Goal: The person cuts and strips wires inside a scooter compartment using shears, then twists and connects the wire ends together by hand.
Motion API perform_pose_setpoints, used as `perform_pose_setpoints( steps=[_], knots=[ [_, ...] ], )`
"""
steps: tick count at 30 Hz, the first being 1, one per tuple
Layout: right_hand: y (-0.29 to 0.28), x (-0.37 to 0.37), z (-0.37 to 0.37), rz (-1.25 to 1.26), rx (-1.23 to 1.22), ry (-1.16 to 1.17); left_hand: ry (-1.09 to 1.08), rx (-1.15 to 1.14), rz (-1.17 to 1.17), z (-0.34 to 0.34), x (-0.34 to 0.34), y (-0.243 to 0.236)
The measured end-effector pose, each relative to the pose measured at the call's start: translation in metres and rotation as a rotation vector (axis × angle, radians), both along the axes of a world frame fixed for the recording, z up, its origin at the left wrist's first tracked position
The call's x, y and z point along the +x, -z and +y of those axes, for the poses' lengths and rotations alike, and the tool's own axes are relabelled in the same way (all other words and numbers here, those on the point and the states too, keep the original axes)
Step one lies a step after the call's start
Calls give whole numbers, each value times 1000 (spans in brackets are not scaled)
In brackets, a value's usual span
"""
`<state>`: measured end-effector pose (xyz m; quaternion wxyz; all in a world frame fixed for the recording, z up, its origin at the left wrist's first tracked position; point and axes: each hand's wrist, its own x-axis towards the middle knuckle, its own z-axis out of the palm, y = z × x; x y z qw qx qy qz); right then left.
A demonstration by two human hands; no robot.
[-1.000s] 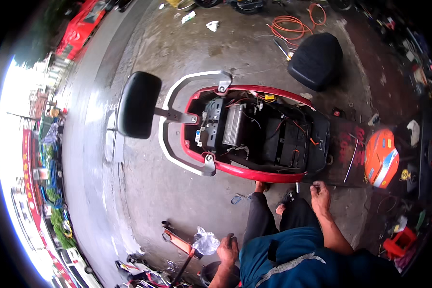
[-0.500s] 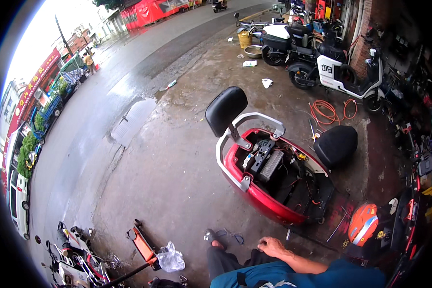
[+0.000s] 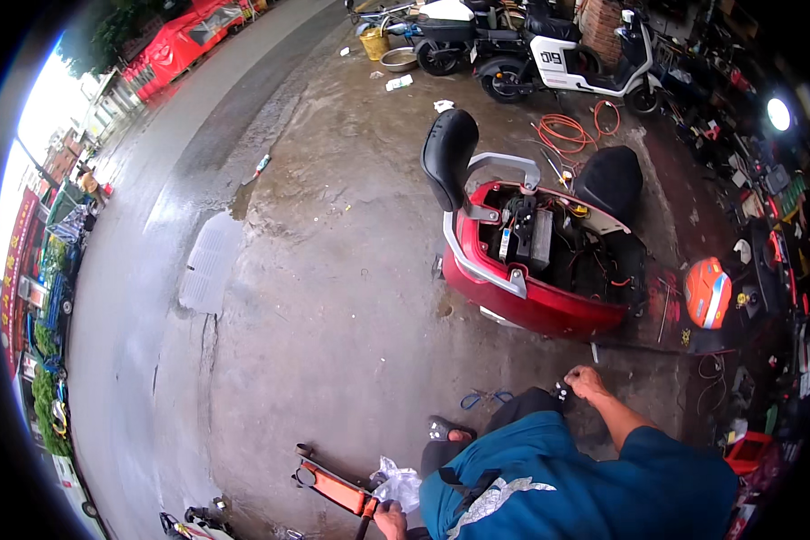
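Observation:
My right hand point(image 3: 588, 382) is held out over my right knee, fingers curled together; anything inside them is too small to make out. Just beyond it stands a red scooter body point(image 3: 540, 306) with its seat compartment uncovered, showing wiring and a grey metal box point(image 3: 542, 239). A padded backrest point(image 3: 448, 160) rises from its silver rail. At the lower edge, my left hand point(image 3: 390, 519) is curled beside the handle of an orange floor jack point(image 3: 333, 486); whether it grips the handle is unclear. A clear plastic bag point(image 3: 398, 481) lies next to that hand.
An orange helmet point(image 3: 708, 292) rests on the scooter's footboard. Its black seat point(image 3: 609, 183) lies on the ground behind, near a coiled orange hose point(image 3: 564, 133). Parked scooters point(image 3: 567, 63) stand at the back. Tools and parts crowd the right; a wet street point(image 3: 144, 243) runs along the left.
The view has turned, and my body now fills more of the lower right. My left hand has come into sight beside the jack handle. My right hand stays curled, nearer the scooter.

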<state>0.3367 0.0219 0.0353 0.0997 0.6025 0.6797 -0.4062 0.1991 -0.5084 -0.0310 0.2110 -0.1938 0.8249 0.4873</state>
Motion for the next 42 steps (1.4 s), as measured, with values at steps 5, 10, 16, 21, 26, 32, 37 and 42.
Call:
perform_pose_setpoints(
  steps=[5,10,16,21,26,32,37,42],
  knots=[
    [76,56,-58,-235,-29,-22,471,-244,77,57,-123,-89],
    [131,102,-64,-190,-216,-159,1100,-162,528,255,-272,-193],
    [103,-56,-14,-52,-256,-258,1511,-141,1615,458,-368,-417],
    [77,-144,10,61,-252,-142,1161,-385,1633,502,-489,-452],
    [70,-150,-6,14,-302,42,810,-442,1133,508,-628,-383],
    [159,-106,-80,112,-160,332,861,-476,371,333,-667,-87],
    [184,-177,-145,-41,20,-47,414,-233,-237,200,-670,-1],
    [132,-287,-152,2,-71,-43,443,-280,-249,258,-761,-10]
  ],
)
